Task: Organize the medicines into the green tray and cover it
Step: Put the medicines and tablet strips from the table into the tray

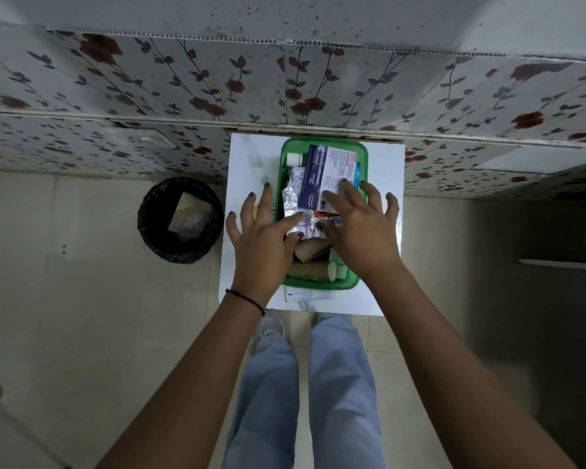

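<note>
A green tray (321, 142) stands on a small white table (251, 154). It holds a blue and white dressings box (329, 170), silver blister strips (293, 194), a white-capped bottle (294, 159) and tan bandage rolls (310, 269). My left hand (263, 245) hovers over the tray's left edge with fingers spread, its thumb touching a blister strip. My right hand (356, 228) lies spread over the tray's right half, fingertips on the dressings box. A white tube box (310, 294) lies on the table just in front of the tray. No cover is in sight.
A black waste bin (180, 220) with paper inside stands on the tiled floor left of the table. A flower-patterned wall (149, 96) rises right behind the table. My legs in light blue trousers (305, 394) are close to the table's front edge.
</note>
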